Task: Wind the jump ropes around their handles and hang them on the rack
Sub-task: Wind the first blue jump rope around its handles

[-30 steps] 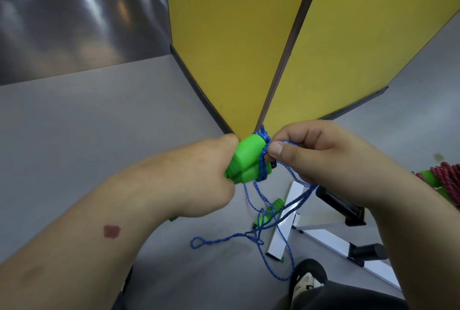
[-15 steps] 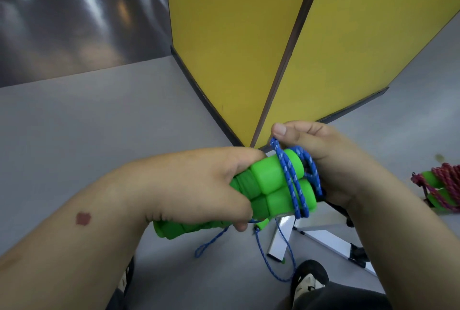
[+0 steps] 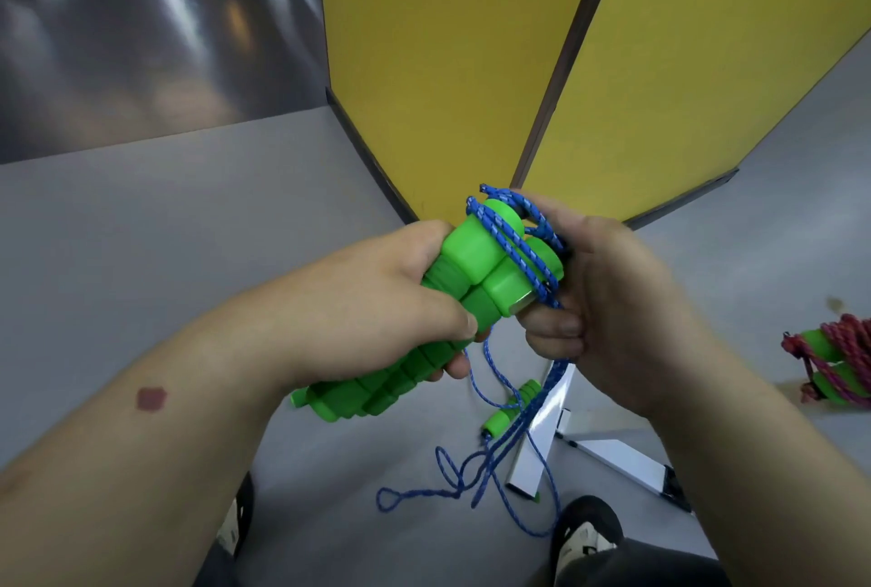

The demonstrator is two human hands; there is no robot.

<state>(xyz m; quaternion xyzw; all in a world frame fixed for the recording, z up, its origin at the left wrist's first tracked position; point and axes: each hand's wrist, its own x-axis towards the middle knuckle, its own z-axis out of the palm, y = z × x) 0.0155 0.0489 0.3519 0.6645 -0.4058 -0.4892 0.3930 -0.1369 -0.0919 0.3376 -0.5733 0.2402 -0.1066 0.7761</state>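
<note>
I am holding the two green handles (image 3: pixel 452 303) side by side in my left hand (image 3: pixel 377 303). My fingers are curling all the way round their lower half. The handles are lying on a slant. Their fat ends are pointing up and away from me, toward the yellow wall (image 3: pixel 447 68). Their thin ends are sticking out below my left hand, down toward me.

My right hand (image 3: pixel 608 303) is sitting just to the right of the fat ends, touching them. It is the nearer hand to the rope (image 3: pixel 513 252). Its fingers are curling in and pinching the blue rope, which is running down out of this hand. A few turns of rope are already going across the fat ends, crossing the long way of the handles.

The rest of the rope is hanging down between my hands to the gray floor (image 3: pixel 188 233), where it is lying in loose loops by my shoe (image 3: pixel 584 534). So there is still a lot to wind, I think. The next turn will need to go round the handles sideways, with my right hand leading and my left hand keeping them steady.

Another rope, a red one (image 3: pixel 839 351), is lying wound up far off to my right. I am not seeing where to hang things from here.
</note>
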